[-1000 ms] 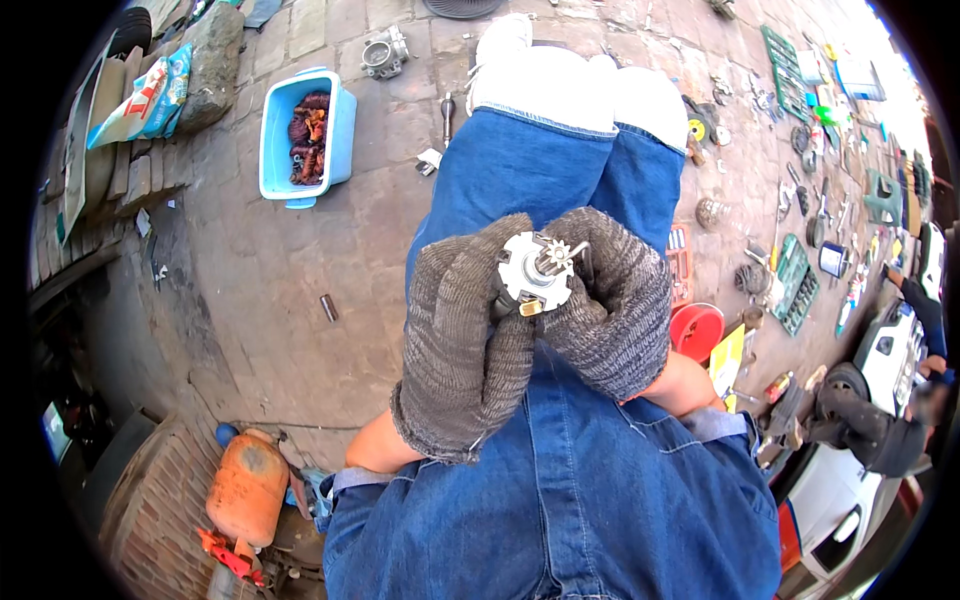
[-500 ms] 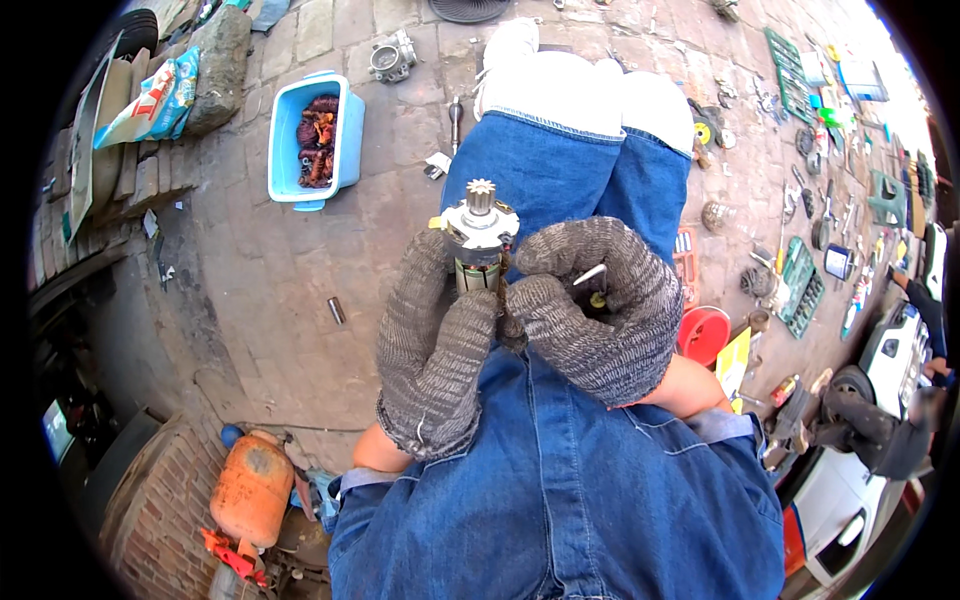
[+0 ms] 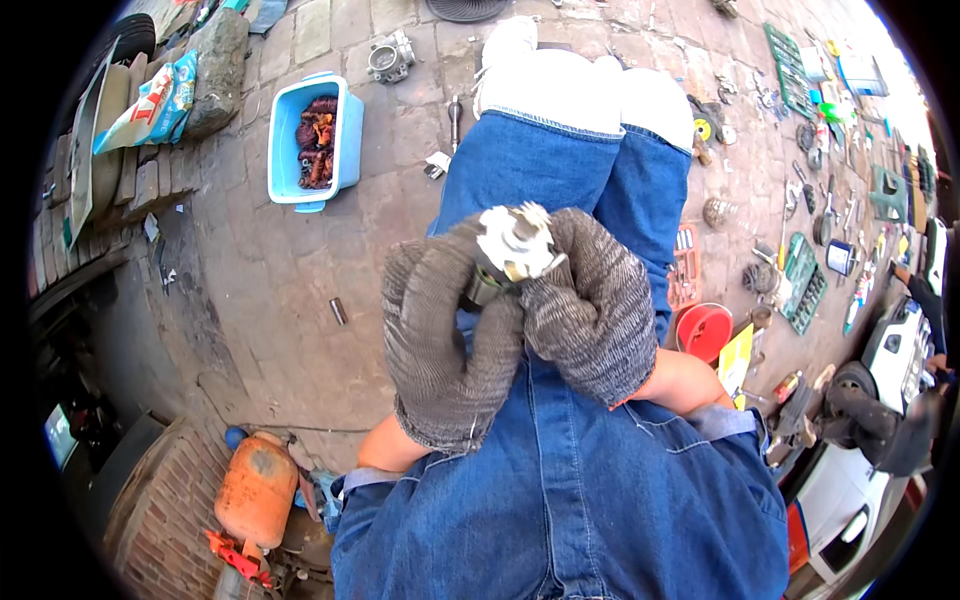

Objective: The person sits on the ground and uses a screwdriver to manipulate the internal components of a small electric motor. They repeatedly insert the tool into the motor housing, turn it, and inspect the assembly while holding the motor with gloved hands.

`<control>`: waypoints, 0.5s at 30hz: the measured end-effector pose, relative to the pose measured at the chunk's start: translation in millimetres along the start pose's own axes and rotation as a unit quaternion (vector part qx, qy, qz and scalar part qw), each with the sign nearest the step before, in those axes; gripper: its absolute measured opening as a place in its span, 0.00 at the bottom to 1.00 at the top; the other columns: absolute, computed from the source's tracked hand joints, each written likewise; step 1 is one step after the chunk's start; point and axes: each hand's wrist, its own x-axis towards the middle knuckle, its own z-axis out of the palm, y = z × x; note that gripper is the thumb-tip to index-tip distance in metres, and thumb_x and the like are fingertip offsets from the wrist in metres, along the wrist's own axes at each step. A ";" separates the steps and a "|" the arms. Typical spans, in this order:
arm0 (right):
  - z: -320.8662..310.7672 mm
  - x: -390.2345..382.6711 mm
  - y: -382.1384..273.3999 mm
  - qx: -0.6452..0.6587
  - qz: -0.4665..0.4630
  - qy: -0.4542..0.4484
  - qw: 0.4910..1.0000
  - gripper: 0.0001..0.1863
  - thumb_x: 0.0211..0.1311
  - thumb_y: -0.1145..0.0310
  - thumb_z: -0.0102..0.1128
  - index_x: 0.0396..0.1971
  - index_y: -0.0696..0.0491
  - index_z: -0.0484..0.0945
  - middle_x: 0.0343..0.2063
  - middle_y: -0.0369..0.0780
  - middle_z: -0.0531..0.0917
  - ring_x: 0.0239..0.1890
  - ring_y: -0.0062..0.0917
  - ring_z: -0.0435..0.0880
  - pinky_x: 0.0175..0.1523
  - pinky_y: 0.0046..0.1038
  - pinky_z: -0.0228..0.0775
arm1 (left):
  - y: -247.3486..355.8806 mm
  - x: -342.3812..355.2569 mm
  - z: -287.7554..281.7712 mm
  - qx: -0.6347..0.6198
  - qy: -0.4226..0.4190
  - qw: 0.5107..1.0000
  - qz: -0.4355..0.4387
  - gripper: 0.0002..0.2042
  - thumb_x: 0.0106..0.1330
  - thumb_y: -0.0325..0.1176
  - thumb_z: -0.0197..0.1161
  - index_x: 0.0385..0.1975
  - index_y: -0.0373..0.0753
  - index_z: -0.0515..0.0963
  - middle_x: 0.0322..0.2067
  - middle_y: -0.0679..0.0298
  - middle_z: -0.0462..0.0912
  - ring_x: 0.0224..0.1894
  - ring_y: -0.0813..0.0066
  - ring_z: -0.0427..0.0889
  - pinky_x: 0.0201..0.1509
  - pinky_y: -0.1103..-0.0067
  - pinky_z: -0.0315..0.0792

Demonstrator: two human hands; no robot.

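Observation:
My gloved left hand (image 3: 440, 320) is closed round a small cylindrical metal part (image 3: 513, 243) with a toothed gear and a silvery plate on top, held above my lap. The top looks smeared by motion. My right hand (image 3: 590, 300), in a grey knit glove too, is bunched against the part's right side with its fingers curled at the plate's edge. Whether it still holds a small separate piece is hidden. Below lie my blue denim legs (image 3: 545, 165).
Left: blue tub (image 3: 348, 140) of rusty parts, metal housing (image 3: 390, 58), short cylinder (image 3: 336, 310), orange gas cylinder (image 3: 255, 490). Right: tool cases (image 3: 805, 285), red bucket (image 3: 704, 330), scattered tools, white car (image 3: 890, 355); another person's dark-clothed limb (image 3: 880, 440) is at the far right edge.
Half a second ago the part stood upright in my left hand, apart from my curled right hand holding a small light piece. Now it is tilted and my right hand has closed in against it.

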 end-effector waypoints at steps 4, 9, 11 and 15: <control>5.0 -8.4 10.5 0.114 -0.016 0.007 0.993 0.08 0.50 0.77 0.51 0.32 0.59 0.68 0.22 0.37 0.75 0.25 0.17 0.74 0.31 0.20 0.69 | 5.5 12.9 -8.8 -0.309 0.018 0.915 -0.258 0.18 0.58 0.32 0.56 0.46 0.30 0.67 0.34 0.56 0.76 0.32 0.76 0.75 0.34 0.81 0.72; -4.3 1.3 -8.3 0.203 0.090 -0.053 0.974 0.04 0.55 0.78 0.47 0.32 0.60 0.67 0.20 0.37 0.76 0.24 0.16 0.74 0.29 0.18 0.69 | -0.5 5.4 -11.7 -0.430 -0.013 0.861 -0.272 0.24 0.56 0.36 0.58 0.50 0.29 0.64 0.44 0.52 0.73 0.45 0.69 0.73 0.47 0.75 0.70; -6.8 5.6 -14.8 0.159 0.089 -0.071 0.981 0.04 0.58 0.77 0.46 0.32 0.60 0.67 0.19 0.38 0.76 0.23 0.15 0.74 0.29 0.18 0.69 | 0.0 5.7 -13.0 -0.419 -0.026 0.864 -0.277 0.25 0.56 0.38 0.57 0.51 0.29 0.63 0.45 0.52 0.72 0.46 0.68 0.73 0.47 0.75 0.69; -11.6 3.4 -11.3 0.115 0.123 -0.087 0.982 0.08 0.59 0.73 0.47 0.36 0.59 0.69 0.25 0.39 0.76 0.26 0.17 0.75 0.32 0.20 0.69 | 1.9 3.9 -13.3 -0.415 -0.019 0.862 -0.290 0.26 0.55 0.39 0.58 0.51 0.30 0.63 0.46 0.52 0.71 0.46 0.68 0.73 0.47 0.76 0.70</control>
